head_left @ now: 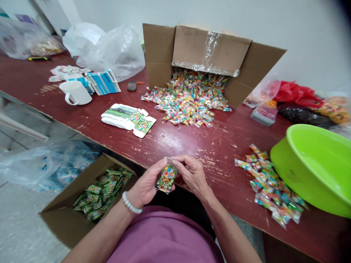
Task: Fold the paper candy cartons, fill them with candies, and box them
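A small green printed box [167, 178] is held upright over the table's front edge. My left hand [148, 182], with a pale bead bracelet on the wrist, wraps round its side. The fingers of my right hand [192, 173] pinch at the top end of the same box. Flat green and white cartons [123, 117] lie stacked on the red table [175, 140] beyond my hands. Wrapped candies [189, 104] spill from a cardboard box [210, 49] lying open on its side. Below left, an open carton [60, 215] holds several filled green boxes [101, 193].
A green basin [304, 171] stands at the right beside a smaller candy pile [271, 186]. A white mug [76, 93], blue-striped card [102, 82] and clear plastic bags [117, 51] are at the back left. Red plastic bags [297, 94] lie at the back right.
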`<state>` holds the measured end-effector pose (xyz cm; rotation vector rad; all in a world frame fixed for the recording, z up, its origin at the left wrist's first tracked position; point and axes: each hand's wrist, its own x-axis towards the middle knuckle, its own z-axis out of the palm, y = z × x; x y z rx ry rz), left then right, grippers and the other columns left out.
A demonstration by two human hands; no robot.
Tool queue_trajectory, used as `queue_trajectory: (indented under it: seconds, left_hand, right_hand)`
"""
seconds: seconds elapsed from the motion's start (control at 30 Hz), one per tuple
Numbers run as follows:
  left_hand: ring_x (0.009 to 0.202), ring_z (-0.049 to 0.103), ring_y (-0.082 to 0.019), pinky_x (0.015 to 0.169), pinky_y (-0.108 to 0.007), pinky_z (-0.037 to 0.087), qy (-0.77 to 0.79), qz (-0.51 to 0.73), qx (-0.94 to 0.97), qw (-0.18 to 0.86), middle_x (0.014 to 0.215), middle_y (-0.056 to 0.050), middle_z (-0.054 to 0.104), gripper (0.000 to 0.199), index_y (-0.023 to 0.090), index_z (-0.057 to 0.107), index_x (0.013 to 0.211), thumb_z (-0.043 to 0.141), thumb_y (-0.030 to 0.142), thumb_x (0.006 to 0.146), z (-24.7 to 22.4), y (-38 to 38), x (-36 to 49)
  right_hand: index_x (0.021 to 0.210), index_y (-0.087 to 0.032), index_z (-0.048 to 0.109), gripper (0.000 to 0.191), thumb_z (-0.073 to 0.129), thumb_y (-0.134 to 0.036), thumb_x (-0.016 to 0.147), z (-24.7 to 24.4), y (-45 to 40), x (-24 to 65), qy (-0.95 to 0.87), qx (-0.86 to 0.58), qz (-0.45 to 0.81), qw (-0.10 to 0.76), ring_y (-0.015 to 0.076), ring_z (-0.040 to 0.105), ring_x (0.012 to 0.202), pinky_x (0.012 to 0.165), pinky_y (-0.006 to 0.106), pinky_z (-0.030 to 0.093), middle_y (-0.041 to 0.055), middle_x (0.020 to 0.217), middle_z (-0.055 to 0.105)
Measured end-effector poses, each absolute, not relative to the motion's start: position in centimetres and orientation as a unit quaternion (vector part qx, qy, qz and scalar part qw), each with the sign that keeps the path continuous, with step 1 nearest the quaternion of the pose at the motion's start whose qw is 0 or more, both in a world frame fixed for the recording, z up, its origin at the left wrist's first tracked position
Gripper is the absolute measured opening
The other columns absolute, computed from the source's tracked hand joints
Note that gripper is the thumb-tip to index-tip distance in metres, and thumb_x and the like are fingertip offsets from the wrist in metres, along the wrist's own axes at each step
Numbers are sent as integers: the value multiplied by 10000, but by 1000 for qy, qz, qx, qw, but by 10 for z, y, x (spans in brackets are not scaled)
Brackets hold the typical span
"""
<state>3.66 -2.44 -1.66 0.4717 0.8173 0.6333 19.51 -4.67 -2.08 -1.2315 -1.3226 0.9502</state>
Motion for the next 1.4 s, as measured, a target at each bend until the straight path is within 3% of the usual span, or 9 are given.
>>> queue_trajectory:
  seconds: [0.2, 0.4, 0.57, 0.8, 0.87, 1.0, 1.1, 1.23, 1.4]
  left_hand:
    - [545, 622, -140, 485, -281, 556, 382, 284, 243, 845, 963, -103, 731, 488, 177, 666, 1234, 584, 530, 907, -10, -24, 36]
    - [707, 660, -166, 542, -239, 545, 394, 319, 380, 774, 1102, -111, 719, 542, 209, 655, 1306, 669, 512, 857, -13, -28, 34]
    - [564, 617, -138, 482, -230, 507, 394, 322, 404, 760, 925, -121, 745, 644, 154, 654, 1307, 531, 631, 893, -14, -31, 39]
    - [484, 574, -123, 446, -240, 492, 428, 312, 296, 795, 804, -73, 732, 593, 152, 707, 1184, 589, 633, 857, -14, -25, 41]
    - [508, 594, -132, 478, -248, 497, 420, 318, 254, 811, 810, -65, 732, 551, 154, 706, 1166, 597, 604, 868, -16, -21, 40]
    - [781, 680, -171, 694, -268, 545, 409, 364, 204, 811, 984, -69, 733, 420, 170, 682, 1158, 673, 472, 866, -19, -19, 38]
    - [962, 663, -180, 866, -270, 512, 378, 407, 245, 794, 1066, -70, 710, 381, 159, 667, 1129, 736, 382, 828, -21, -23, 38]
    - [950, 642, -171, 845, -265, 488, 382, 415, 337, 754, 1039, -54, 684, 418, 169, 622, 1161, 707, 425, 842, -25, -32, 32]
    - [737, 618, -156, 691, -294, 497, 494, 414, 440, 626, 948, -40, 673, 537, 225, 471, 1357, 587, 481, 899, -25, -28, -33]
  right_hand:
    - [895, -245, 763, 130, 663, -327, 902, -17, -46, 202, -584, -467, 447, 491, 228, 700, 964, 883, 374, 522, 53, 1067, 761]
    - [781, -185, 750, 222, 856, -349, 676, -22, -43, 197, -408, -484, 598, 492, 154, 652, 633, 630, 289, 537, 20, 750, 743]
    - [719, -180, 744, 195, 838, -349, 689, -21, -40, 198, -367, -450, 634, 511, 115, 604, 592, 534, 246, 483, 50, 951, 764]
    - [950, -255, 725, 120, 646, -338, 917, -10, -55, 194, -613, -454, 433, 481, 239, 659, 1068, 962, 418, 491, 63, 1121, 729]
    - [1141, -275, 663, 276, 697, -350, 878, -14, -61, 189, -678, -472, 343, 448, 266, 601, 1163, 1019, 453, 449, 85, 1239, 670]
    - [1419, -232, 421, 929, 879, -375, 623, -30, -69, 178, -729, -542, 221, 356, 368, 517, 1213, 1002, 533, 435, 169, 1389, 526]
    - [1385, -225, 416, 863, 825, -262, 627, -39, -65, 175, -734, -557, 179, 344, 375, 496, 1221, 1013, 542, 420, 177, 1381, 499]
    - [1283, -230, 456, 699, 762, -219, 655, -43, -50, 169, -748, -499, 218, 378, 336, 526, 1177, 998, 518, 450, 138, 1255, 534]
    - [1486, -240, 216, 1031, 825, -462, 684, -44, -41, 167, -749, -468, 333, 331, 314, 546, 1187, 950, 491, 511, 186, 1465, 359]
